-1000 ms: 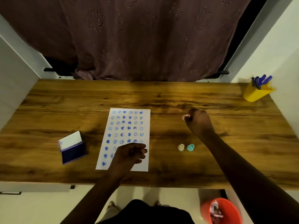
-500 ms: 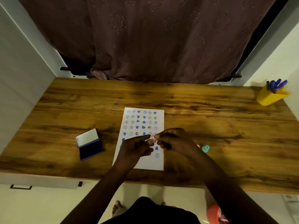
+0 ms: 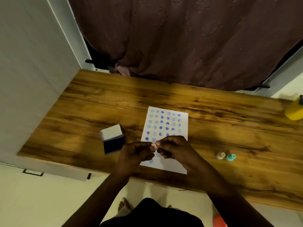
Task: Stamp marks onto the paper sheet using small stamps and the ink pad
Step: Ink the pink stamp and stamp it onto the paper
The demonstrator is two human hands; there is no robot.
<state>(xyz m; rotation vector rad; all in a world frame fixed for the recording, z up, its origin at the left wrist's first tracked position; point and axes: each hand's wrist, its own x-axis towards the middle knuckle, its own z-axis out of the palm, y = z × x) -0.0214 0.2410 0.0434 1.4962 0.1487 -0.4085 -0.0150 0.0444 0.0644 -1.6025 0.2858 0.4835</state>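
Observation:
A white paper sheet covered with several blue stamped smileys and hearts lies on the wooden table. Above its lower half, my left hand and my right hand meet, both pinching a small pink stamp between their fingertips. The hands hide the sheet's lower rows. An open ink pad with a dark blue pad and a raised white lid sits left of the sheet. A cream stamp and a teal stamp stand side by side to the right.
A yellow pen holder stands at the table's far right edge. A dark curtain hangs behind the table and a white wall closes the left side. An orange bin sits on the floor.
My right hand brought the pink stamp from the right side of the table over to my left hand above the sheet. The camera view has swung to the left.

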